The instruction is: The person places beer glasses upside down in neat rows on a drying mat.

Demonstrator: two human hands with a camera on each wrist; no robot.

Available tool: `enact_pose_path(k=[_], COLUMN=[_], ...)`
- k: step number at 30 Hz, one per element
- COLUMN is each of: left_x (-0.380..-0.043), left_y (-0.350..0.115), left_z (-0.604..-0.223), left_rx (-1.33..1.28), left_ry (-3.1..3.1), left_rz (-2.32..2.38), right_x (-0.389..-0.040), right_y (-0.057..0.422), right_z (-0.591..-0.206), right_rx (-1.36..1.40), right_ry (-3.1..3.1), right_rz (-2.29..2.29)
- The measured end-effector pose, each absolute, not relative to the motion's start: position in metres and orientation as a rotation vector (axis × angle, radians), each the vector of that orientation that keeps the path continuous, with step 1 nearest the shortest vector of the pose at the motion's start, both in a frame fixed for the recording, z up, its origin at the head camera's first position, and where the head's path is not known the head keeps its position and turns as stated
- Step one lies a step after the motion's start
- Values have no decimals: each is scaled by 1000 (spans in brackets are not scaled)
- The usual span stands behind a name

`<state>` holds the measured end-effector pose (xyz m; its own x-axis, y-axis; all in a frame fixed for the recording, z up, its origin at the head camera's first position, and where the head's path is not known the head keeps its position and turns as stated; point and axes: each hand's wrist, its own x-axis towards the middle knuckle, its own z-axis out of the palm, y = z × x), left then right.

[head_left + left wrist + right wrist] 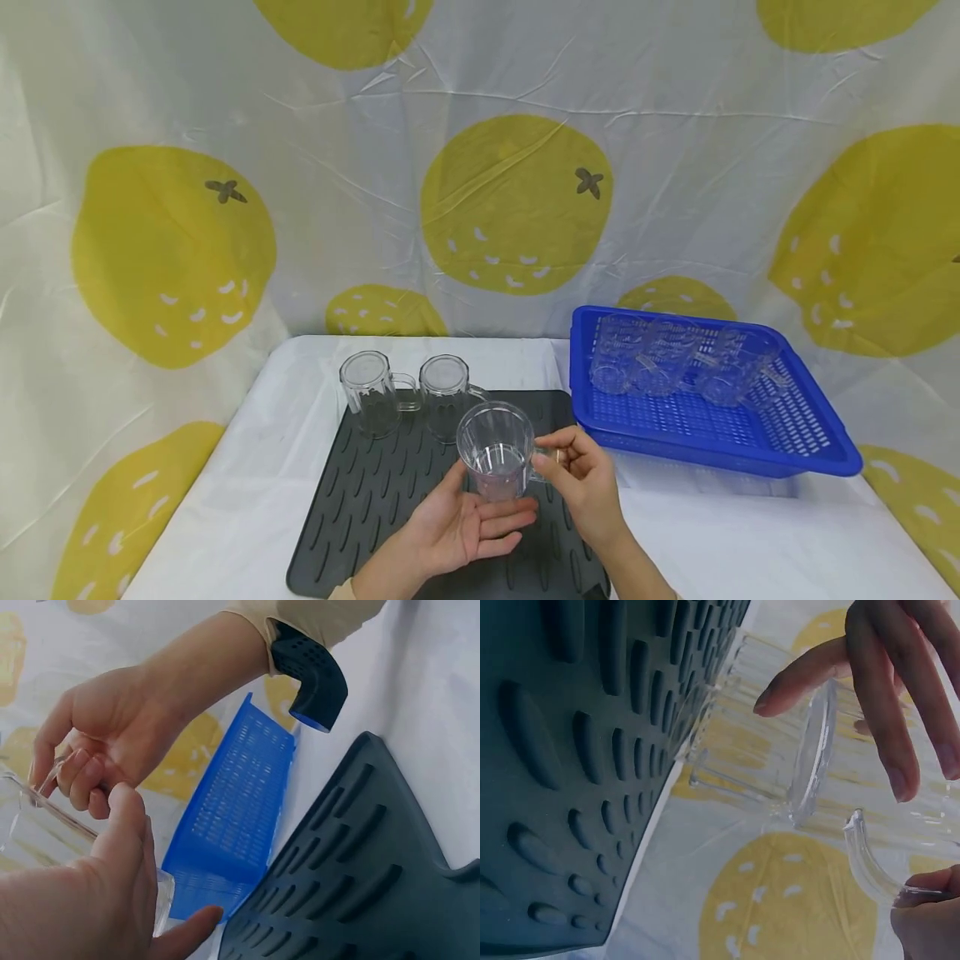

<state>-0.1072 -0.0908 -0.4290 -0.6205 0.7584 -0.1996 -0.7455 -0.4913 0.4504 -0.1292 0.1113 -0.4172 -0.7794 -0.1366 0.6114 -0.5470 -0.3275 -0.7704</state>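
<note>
A clear glass mug is held over the dark grey ridged mat. My right hand pinches its handle between thumb and fingers. Under the mug's lower end, my left hand lies palm up with its fingers extended, supporting the glass. The left wrist view has the left hand close beside the mug, partly covering it, with the right hand beyond. Two similar mugs, a left one and a right one, stand side by side at the mat's far left part, handles to the right.
A blue perforated basket with several clear glass mugs lying in it stands at the right, over something translucent. White cloth covers the table. Behind hangs a curtain printed with yellow fruit.
</note>
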Motion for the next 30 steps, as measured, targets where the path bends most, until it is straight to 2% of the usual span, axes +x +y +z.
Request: enact_pose_path(k=[8,20,30], left_x=[-114,-119,-124], left_y=[-85,-76,-75], left_z=[-419,-406,-415], left_rx=[83,-46,-122], left_ry=[591,738,907], left_rz=[2250,2237,2067], right_x=[-133,-138,-139], right_y=[117,120,125], right_z=[-415,-421,-426], right_rx=[1181,1322,1355], right_ry=[-1389,-1330,-1361], right_rz=[2284,2240,2201])
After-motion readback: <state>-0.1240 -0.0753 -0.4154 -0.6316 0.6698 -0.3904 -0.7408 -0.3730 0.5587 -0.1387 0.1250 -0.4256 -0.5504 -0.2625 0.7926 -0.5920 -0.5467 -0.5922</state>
